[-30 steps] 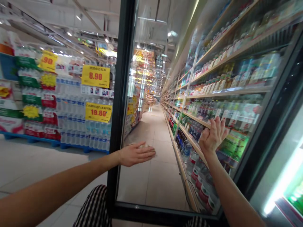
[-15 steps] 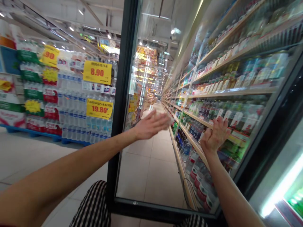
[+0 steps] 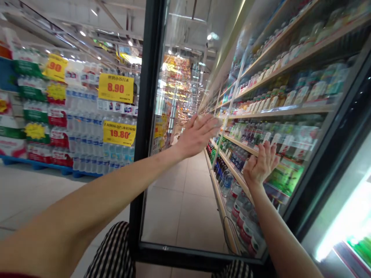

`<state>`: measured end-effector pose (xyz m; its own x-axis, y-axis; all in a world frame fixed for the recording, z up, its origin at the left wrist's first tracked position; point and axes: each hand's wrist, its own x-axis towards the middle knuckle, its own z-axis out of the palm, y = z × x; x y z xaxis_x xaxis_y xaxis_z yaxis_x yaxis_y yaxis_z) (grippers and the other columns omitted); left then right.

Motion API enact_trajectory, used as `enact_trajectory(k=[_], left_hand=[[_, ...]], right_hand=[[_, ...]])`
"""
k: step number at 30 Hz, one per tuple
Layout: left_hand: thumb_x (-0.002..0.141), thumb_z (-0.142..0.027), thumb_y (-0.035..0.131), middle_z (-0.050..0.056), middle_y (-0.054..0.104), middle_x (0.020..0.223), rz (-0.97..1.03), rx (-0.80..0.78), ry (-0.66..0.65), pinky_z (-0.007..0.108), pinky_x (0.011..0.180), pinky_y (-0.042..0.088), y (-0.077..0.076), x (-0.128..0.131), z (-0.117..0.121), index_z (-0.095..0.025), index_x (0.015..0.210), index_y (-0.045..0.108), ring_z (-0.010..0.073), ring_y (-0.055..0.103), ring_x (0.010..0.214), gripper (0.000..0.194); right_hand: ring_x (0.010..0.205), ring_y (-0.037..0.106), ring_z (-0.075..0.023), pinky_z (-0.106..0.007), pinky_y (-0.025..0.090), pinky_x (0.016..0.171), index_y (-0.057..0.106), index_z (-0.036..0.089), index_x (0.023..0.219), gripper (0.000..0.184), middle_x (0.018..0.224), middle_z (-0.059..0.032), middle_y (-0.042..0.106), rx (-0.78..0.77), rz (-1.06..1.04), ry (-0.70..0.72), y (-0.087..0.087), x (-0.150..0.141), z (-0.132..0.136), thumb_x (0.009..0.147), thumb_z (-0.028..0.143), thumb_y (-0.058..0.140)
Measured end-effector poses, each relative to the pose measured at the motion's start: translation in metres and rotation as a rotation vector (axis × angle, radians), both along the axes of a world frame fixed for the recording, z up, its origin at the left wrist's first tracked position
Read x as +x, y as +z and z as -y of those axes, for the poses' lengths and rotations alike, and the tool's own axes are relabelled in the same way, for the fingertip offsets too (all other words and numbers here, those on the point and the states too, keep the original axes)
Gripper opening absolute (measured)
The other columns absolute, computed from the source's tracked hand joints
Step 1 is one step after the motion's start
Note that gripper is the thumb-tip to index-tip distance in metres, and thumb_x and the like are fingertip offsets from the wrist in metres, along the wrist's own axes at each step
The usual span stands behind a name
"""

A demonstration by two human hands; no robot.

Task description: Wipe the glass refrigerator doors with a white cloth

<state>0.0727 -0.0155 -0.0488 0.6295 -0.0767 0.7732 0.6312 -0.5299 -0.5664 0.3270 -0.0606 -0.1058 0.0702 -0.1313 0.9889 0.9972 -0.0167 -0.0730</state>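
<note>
A glass door (image 3: 168, 216) with a black frame stands open in front of me. My left hand (image 3: 197, 135) lies flat against the pane near its middle, fingers stretched out. Under those fingers is a thin pale cloth (image 3: 199, 121), mostly hidden by the hand and blurred. My right hand (image 3: 259, 164) rests on the right part of the same pane with its fingers spread and nothing in it. Through the glass, bottles on shelves show behind both hands.
Stacked bottle packs (image 3: 89, 135) with yellow price signs (image 3: 116, 88) stand on blue pallets to the left. A lit cooler (image 3: 348, 220) is at the right edge. My checked-cloth knees (image 3: 111, 251) are close to the door's lower frame. A dark cable (image 3: 227, 233) shows behind the glass.
My left hand has moved up and to the right across the pane with the pale cloth. The right hand stays in nearly the same place. The view has shifted slightly.
</note>
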Motion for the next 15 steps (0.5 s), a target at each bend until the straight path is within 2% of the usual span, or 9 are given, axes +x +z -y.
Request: enact_trajectory(k=[1, 4, 6, 8, 11, 13, 15], left_hand=[[0.089, -0.018, 0.032, 0.001, 0.03, 0.143, -0.071, 0.002, -0.019, 0.047, 0.112, 0.003, -0.007, 0.005, 0.003, -0.022, 0.135, 0.028, 0.0178, 0.012, 0.136, 0.046], [0.089, -0.023, 0.03, -0.002, 0.032, 0.142, -0.542, 0.084, -0.136, 0.043, 0.113, 0.01, -0.035, 0.016, 0.009, -0.023, 0.131, 0.035, 0.0159, 0.017, 0.135, 0.043], [0.089, -0.024, 0.029, -0.002, 0.033, 0.141, -0.678, 0.103, -0.163, 0.041, 0.112, 0.014, -0.038, 0.02, 0.01, -0.022, 0.13, 0.038, 0.015, 0.02, 0.134, 0.042], [0.089, -0.022, 0.03, 0.0, 0.032, 0.142, -0.548, 0.071, -0.132, 0.042, 0.112, 0.013, -0.022, 0.022, 0.008, -0.022, 0.133, 0.033, 0.0159, 0.02, 0.134, 0.044], [0.09, -0.019, 0.029, 0.0, 0.03, 0.143, -0.149, -0.02, -0.032, 0.048, 0.111, 0.007, 0.01, 0.022, 0.005, -0.024, 0.135, 0.027, 0.0184, 0.019, 0.134, 0.046], [0.09, -0.019, 0.029, 0.0, 0.03, 0.143, -0.071, -0.029, -0.012, 0.049, 0.111, 0.006, 0.012, 0.022, 0.004, -0.024, 0.135, 0.028, 0.0198, 0.017, 0.135, 0.045], [0.09, -0.02, 0.028, 0.0, 0.03, 0.143, -0.268, 0.027, -0.068, 0.047, 0.111, 0.008, -0.002, 0.021, 0.005, -0.022, 0.134, 0.031, 0.019, 0.017, 0.135, 0.044]], right_hand=[[0.131, 0.028, -0.0237, -0.05, 0.017, 0.106, 0.043, 0.017, 0.127, 0.047, 0.134, -0.0111, 0.044, -0.002, -0.005, 0.001, 0.0, 0.0, 0.0, 0.083, 0.029, 0.034], [0.131, 0.028, -0.0235, -0.05, 0.017, 0.106, 0.043, 0.017, 0.127, 0.047, 0.134, -0.0109, 0.044, -0.015, -0.014, 0.004, 0.0, -0.001, 0.001, 0.082, 0.028, 0.033], [0.131, 0.029, -0.0243, -0.051, 0.017, 0.105, 0.043, 0.017, 0.128, 0.047, 0.134, -0.0114, 0.045, -0.025, -0.015, 0.008, 0.001, -0.001, 0.001, 0.082, 0.027, 0.033], [0.131, 0.028, -0.0249, -0.052, 0.017, 0.105, 0.042, 0.018, 0.128, 0.048, 0.134, -0.012, 0.044, -0.028, -0.015, 0.015, 0.001, -0.001, 0.002, 0.082, 0.027, 0.033], [0.132, 0.027, -0.0243, -0.052, 0.016, 0.105, 0.04, 0.018, 0.129, 0.048, 0.135, -0.012, 0.043, -0.028, -0.013, 0.029, 0.0, -0.001, 0.002, 0.083, 0.026, 0.033], [0.132, 0.027, -0.0237, -0.051, 0.016, 0.106, 0.041, 0.017, 0.129, 0.047, 0.134, -0.0118, 0.044, -0.023, -0.014, 0.031, 0.0, -0.001, 0.002, 0.083, 0.026, 0.033], [0.131, 0.029, -0.0231, -0.049, 0.017, 0.106, 0.042, 0.018, 0.128, 0.046, 0.134, -0.0111, 0.045, -0.016, -0.02, 0.025, 0.0, 0.0, 0.002, 0.083, 0.027, 0.033]])
